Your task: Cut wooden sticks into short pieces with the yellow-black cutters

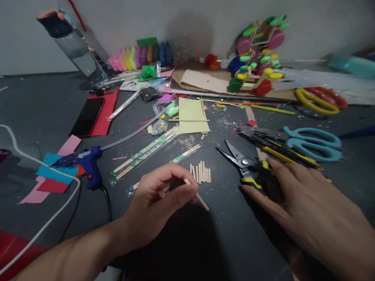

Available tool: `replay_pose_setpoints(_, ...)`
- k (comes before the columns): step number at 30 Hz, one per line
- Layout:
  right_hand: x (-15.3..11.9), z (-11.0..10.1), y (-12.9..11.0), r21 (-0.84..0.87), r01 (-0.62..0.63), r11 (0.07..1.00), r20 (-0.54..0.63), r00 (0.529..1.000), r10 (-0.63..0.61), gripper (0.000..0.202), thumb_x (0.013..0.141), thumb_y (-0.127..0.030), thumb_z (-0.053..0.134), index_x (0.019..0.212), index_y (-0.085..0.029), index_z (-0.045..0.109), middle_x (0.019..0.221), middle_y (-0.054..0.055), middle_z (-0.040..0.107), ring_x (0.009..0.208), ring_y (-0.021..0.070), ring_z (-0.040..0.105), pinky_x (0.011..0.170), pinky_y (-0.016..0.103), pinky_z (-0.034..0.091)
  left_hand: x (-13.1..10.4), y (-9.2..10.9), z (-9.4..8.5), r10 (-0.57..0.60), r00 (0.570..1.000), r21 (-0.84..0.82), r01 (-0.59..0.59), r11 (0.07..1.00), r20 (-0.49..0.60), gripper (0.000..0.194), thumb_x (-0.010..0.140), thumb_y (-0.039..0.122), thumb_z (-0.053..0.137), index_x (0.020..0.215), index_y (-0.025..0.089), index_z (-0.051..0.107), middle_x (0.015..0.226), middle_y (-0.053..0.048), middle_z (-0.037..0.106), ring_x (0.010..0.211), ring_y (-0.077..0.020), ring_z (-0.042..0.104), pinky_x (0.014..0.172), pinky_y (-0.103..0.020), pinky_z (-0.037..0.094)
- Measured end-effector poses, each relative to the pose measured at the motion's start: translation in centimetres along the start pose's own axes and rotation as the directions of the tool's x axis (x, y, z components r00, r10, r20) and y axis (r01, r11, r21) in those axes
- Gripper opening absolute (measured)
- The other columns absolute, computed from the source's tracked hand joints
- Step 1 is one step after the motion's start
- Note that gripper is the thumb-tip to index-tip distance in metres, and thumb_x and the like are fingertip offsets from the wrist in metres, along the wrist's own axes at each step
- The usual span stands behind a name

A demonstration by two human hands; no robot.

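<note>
My left hand (166,199) pinches a short wooden stick (202,201) between thumb and fingers, its free end tilted down to the right. Over the handles of a pair of yellow-and-black snips (243,162) lies my right hand (304,199), thumb on the near side and fingers on the far side. The snips rest on the table with their blades apart, pointing left and away. Just beyond my left hand, several cut stick pieces (200,172) lie side by side in a row. Wrapped pairs of chopsticks (143,154) lie to their left, partly behind that hand.
A blue glue gun (90,168) with its cable lies at left near coloured paper and a phone (87,116). Blue-handled scissors (313,142) lie beyond my right hand. Behind are a yellow paper sheet (191,116), a water bottle (77,52) and wheeled stick-and-clay models (254,80).
</note>
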State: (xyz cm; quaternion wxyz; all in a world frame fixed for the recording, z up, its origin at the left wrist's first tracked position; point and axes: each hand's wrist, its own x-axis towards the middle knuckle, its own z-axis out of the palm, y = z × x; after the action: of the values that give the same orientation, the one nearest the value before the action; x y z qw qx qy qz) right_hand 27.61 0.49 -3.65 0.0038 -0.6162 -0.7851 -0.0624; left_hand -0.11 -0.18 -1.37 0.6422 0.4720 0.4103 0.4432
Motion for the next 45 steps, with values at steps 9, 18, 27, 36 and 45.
replay_pose_setpoints(9, 0.7, -1.5, -2.8, 0.39, 0.366, 0.845, -0.235, 0.927, -0.293, 0.021, 0.099, -0.03, 0.053, 0.114, -0.019, 0.061, 0.11, 0.011, 0.061, 0.098, 0.0231, 0.06, 0.081, 0.036, 0.052, 1.0, 0.4, 0.6, -0.235, 0.971, -0.056, 0.233, 0.971, -0.047, 0.019, 0.084, 0.028, 0.069, 0.073, 0.016, 0.061, 0.068, 0.001, 0.063, 0.061, -0.0084, 0.054, 0.061, -0.02, 0.045)
replay_pose_setpoints(18, 3.0, -1.2, -5.0, 0.41, 0.299, 0.862, 0.034, 0.939, -0.342, 0.023, 0.092, -0.024, 0.061, 0.115, -0.018, 0.061, 0.101, 0.01, 0.06, 0.09, 0.0229, 0.06, 0.075, 0.034, 0.051, 1.1, -0.3, 0.4, -0.359, 0.929, -0.261, 0.369, 0.892, 0.087, 0.026, 0.083, 0.035, 0.071, 0.077, 0.016, 0.055, 0.062, 0.001, 0.067, 0.045, -0.0071, 0.057, 0.05, -0.019, 0.047)
replay_pose_setpoints(27, 3.9, -0.4, -5.0, 0.446, 0.284, 0.849, 0.012, 0.946, -0.324, 0.015, 0.093, -0.024, 0.061, 0.106, -0.019, 0.064, 0.096, 0.008, 0.062, 0.087, 0.0227, 0.061, 0.072, 0.034, 0.051, 1.0, -1.1, 0.4, -0.423, 0.889, -0.327, 0.457, 0.827, 0.173, 0.025, 0.084, 0.034, 0.072, 0.081, 0.015, 0.055, 0.066, 0.0, 0.068, 0.044, -0.0075, 0.06, 0.047, -0.018, 0.05)
replay_pose_setpoints(36, 2.6, -2.6, -5.4, 0.76, 0.318, 0.567, -0.18, 0.941, -0.287, 0.022, 0.093, -0.03, 0.065, 0.114, -0.026, 0.06, 0.104, 0.004, 0.064, 0.095, 0.0184, 0.063, 0.078, 0.029, 0.052, 1.4, -1.4, 0.6, -0.47, 0.868, -0.304, 0.496, 0.813, 0.16, 0.027, 0.078, 0.035, 0.077, 0.073, 0.014, 0.062, 0.059, 0.002, 0.064, 0.044, -0.0084, 0.058, 0.049, -0.02, 0.051)
replay_pose_setpoints(45, 1.9, -3.1, -6.2, 0.863, 0.244, 0.443, -0.099, 0.941, -0.324, 0.025, 0.092, -0.025, 0.068, 0.115, -0.029, 0.062, 0.1, 0.003, 0.066, 0.091, 0.0174, 0.064, 0.075, 0.028, 0.052, 1.0, -0.9, 1.0, -0.492, 0.848, -0.225, 0.527, 0.819, 0.195, 0.032, 0.074, 0.044, 0.08, 0.072, 0.013, 0.071, 0.057, 0.001, 0.062, 0.049, -0.0093, 0.057, 0.051, -0.021, 0.048)
